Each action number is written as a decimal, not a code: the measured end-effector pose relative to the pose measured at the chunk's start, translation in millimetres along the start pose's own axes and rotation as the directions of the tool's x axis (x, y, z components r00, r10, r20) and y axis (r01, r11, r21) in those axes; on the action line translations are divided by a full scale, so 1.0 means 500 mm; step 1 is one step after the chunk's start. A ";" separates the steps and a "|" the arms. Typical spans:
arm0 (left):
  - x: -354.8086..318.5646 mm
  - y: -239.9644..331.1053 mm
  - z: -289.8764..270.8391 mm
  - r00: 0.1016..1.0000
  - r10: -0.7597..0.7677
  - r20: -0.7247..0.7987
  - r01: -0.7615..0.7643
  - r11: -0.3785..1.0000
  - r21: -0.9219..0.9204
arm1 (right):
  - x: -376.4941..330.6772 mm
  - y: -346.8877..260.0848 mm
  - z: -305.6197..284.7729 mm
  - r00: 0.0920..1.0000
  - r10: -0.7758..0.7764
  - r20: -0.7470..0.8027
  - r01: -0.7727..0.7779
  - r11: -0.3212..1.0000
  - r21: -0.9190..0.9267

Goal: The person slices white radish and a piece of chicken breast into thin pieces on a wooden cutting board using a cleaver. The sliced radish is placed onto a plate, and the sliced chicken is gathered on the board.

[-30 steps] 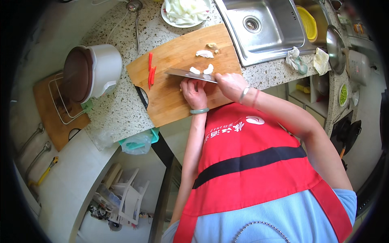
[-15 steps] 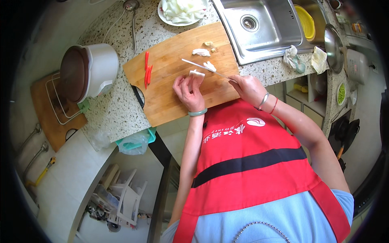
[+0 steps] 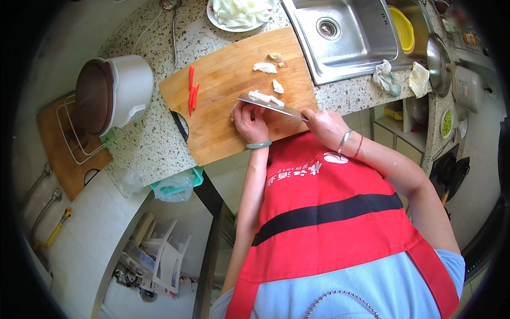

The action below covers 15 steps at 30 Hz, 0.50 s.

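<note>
My right hand point(image 3: 325, 127) grips the handle of a kitchen knife point(image 3: 277, 108), its broad blade tilted and reaching left across the wooden cutting board point(image 3: 226, 130). Against the blade's near side my left hand point(image 3: 251, 123) is curled, fingertips partly hidden by the blade, holding a white piece of food that is mostly covered. White strips of food point(image 3: 260, 95) show along the blade's far edge. Farther up the board lie a small white piece point(image 3: 278, 86), a pinkish-white piece point(image 3: 265, 67) and some tan bits point(image 3: 275, 57). Several red chili pieces point(image 3: 193, 98) rest at the board's left.
A plate of white slices point(image 3: 240, 15) stands beyond the board. The steel sink point(image 3: 350, 37) adjoins it on the right, with cloths point(image 3: 418, 80) on its near edge. A grey cooker with a brown lid point(image 3: 129, 85) stands left. A turquoise bin with a plastic bag point(image 3: 178, 186) hangs below the counter.
The knife has come down and nearer, from beyond the white piece to over it, its flat now showing. Cut white strips lie past the blade. My left hand has shifted slightly.
</note>
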<state>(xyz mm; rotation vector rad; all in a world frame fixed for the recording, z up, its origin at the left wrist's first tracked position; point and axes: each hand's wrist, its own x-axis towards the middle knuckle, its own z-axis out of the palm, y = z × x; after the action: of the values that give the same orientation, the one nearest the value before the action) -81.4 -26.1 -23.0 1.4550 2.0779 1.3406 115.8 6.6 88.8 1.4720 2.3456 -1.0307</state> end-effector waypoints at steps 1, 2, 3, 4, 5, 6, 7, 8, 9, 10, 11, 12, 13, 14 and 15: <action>-0.002 -0.002 0.001 1.000 -0.018 0.006 0.018 1.000 -0.010 | 0.003 -0.003 -0.001 1.000 0.012 0.023 -0.011 1.000 -0.016; -0.003 -0.003 0.002 1.000 -0.030 -0.001 0.030 0.999 -0.015 | 0.007 -0.007 -0.002 0.999 0.022 0.046 -0.021 0.999 -0.032; -0.004 -0.003 0.004 0.999 -0.043 -0.008 0.043 0.999 -0.020 | 0.009 -0.013 -0.007 0.998 0.026 0.051 -0.024 0.999 -0.034; -0.004 -0.005 0.006 0.998 -0.055 -0.015 0.055 0.998 -0.025 | 0.011 -0.021 -0.014 0.998 0.029 0.055 -0.027 0.999 -0.036; -0.002 -0.004 0.006 0.999 -0.032 -0.021 0.032 0.999 -0.013 | 0.013 -0.027 -0.018 0.998 0.034 0.060 -0.032 0.999 -0.040; 0.000 -0.002 0.006 1.000 -0.009 -0.027 0.009 1.000 -0.001 | 0.017 -0.031 -0.016 0.998 0.034 0.060 -0.032 0.999 -0.040; 0.001 -0.001 0.005 0.999 0.013 -0.033 -0.013 1.000 0.011 | 0.023 -0.035 -0.014 0.998 0.034 0.060 -0.031 0.999 -0.041; 0.004 0.001 0.005 0.999 0.016 -0.031 -0.015 1.000 0.021 | 0.029 -0.039 -0.014 0.998 0.034 0.058 -0.032 0.999 -0.042; 0.006 0.002 0.004 0.999 0.018 -0.030 -0.018 0.999 0.031 | 0.039 -0.044 -0.014 0.998 0.025 0.049 -0.023 0.999 -0.047; 0.008 0.005 0.003 0.999 0.021 -0.028 -0.020 0.999 0.040 | 0.052 -0.050 -0.015 0.999 0.016 0.040 -0.014 0.999 -0.051; 0.008 0.002 0.004 1.000 0.005 -0.026 -0.004 1.000 0.031 | 0.067 -0.058 -0.016 1.000 0.004 0.030 -0.002 0.998 -0.055; 0.008 -0.001 0.006 1.000 -0.007 -0.020 0.008 1.000 0.019 | 0.082 -0.068 -0.017 1.000 -0.014 0.012 0.015 0.999 -0.040; 0.009 -0.003 0.008 1.000 -0.019 -0.013 0.019 1.000 0.008 | 0.099 -0.077 -0.015 0.999 -0.031 -0.007 0.031 0.999 -0.026; 0.010 -0.002 0.007 1.000 -0.014 -0.006 0.014 1.000 0.002 | 0.114 -0.083 -0.012 0.999 -0.048 -0.026 0.047 0.999 -0.010; 0.012 -0.001 0.006 1.000 -0.008 0.001 0.008 1.000 -0.005 | 0.129 -0.081 0.000 0.997 -0.066 -0.032 0.065 0.998 -0.013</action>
<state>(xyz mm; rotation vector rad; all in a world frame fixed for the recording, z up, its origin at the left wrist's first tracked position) -82.6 -19.4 -23.0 1.4441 2.0762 1.3403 49.7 42.3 75.5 1.4271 2.4335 -1.0138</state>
